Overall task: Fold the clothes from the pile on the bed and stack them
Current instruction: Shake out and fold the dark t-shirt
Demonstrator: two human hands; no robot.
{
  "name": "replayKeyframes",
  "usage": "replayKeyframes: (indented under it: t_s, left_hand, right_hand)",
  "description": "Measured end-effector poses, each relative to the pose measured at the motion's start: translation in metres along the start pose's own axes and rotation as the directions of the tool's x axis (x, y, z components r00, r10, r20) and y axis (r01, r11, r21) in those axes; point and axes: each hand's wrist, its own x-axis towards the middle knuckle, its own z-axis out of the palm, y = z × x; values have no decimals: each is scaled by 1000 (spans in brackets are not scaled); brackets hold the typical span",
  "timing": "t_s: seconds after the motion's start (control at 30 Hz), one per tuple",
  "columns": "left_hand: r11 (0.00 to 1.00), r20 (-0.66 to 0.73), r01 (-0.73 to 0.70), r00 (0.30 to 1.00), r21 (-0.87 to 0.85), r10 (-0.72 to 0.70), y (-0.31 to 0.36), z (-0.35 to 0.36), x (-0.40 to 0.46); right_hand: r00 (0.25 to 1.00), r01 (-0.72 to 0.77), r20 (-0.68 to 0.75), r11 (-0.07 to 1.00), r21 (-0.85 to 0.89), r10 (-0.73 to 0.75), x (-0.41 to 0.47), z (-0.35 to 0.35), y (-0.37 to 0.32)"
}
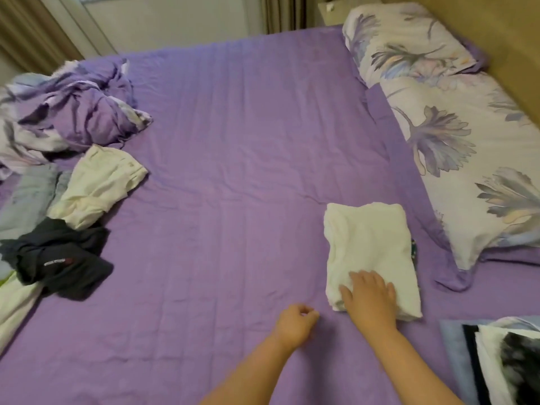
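A folded white garment (368,241) lies on the purple bed sheet (233,147) at the right, with a sliver of a dark patterned item showing under its right edge. My right hand (369,296) rests flat on its near edge, fingers spread. My left hand (296,321) hovers just left of it over the sheet, fingers loosely curled and holding nothing. The unfolded pile sits at the far left: a cream garment (96,185), a dark navy garment (61,261) with a small logo, and a grey-blue one (26,200).
A crumpled purple floral duvet (67,112) lies at the back left. Two floral pillows (455,135) line the right side by the wooden headboard. A black-and-white printed item (508,363) lies at the bottom right corner. Curtains hang behind the bed.
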Motion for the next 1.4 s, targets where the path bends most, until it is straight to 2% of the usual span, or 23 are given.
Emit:
replayKeyframes:
  t_s: [0.13, 0.3, 0.57, 0.83, 1.1, 1.23, 1.4]
  left_hand:
    - [1000, -83, 8, 997, 2, -8, -17, -36, -34]
    - [992, -175, 38, 984, 123, -16, -51, -85, -74]
    - [997, -315, 74, 946, -18, -76, -121, -169, -132]
    - [995, -393, 84, 914, -56, -100, -192, -279, -146]
    - [997, -488, 44, 870, -60, -67, -242, -421, -139]
    - [1000, -559, 7, 829, 6, -3, -255, -491, -120]
    - [999, -684, -42, 728, 17, 42, -258, -557, -92]
  right_hand:
    - [984, 180, -6, 983, 21, -180, -28, -8, -51]
    - [938, 343, 54, 939, 8, -343, -58, -14, -108]
    - [836, 533, 178, 845, -37, -519, -104, -7, -213]
    - [769, 615, 235, 788, -22, -594, -126, 23, -325]
    - [742, 634, 240, 772, 52, -626, -116, 32, -455]
    - [723, 635, 250, 762, 129, -645, -99, 39, -517]
    - [728, 617, 224, 761, 200, -648, -74, 41, -582]
